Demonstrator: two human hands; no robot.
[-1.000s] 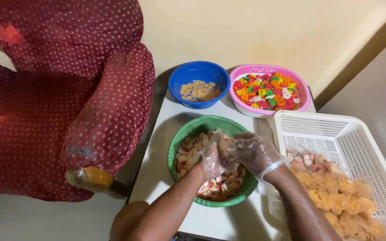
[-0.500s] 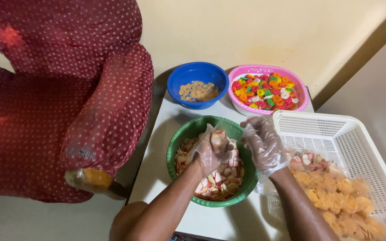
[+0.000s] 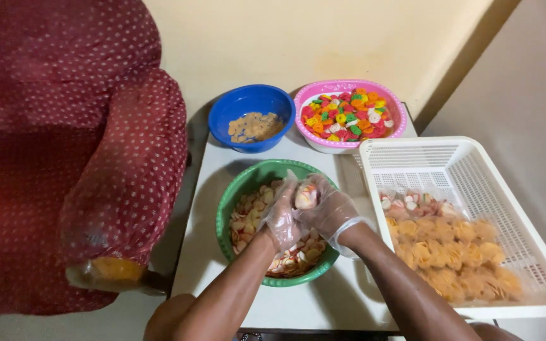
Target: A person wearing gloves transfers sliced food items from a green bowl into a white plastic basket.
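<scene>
Both my hands wear clear plastic gloves and meet above a green bowl of pale round crackers. My left hand and my right hand are together closed around a small clear bag of crackers, held just over the bowl's middle. The bag's contents are partly hidden by my fingers.
A blue bowl with a few tan crackers and a pink bowl of mixed coloured crackers stand at the back of the small white table. A white plastic basket of filled bags sits right. A dotted red armchair stands left.
My right hand was apart and raised half a second ago; it has come back to my left hand, and both now close on the small bag.
</scene>
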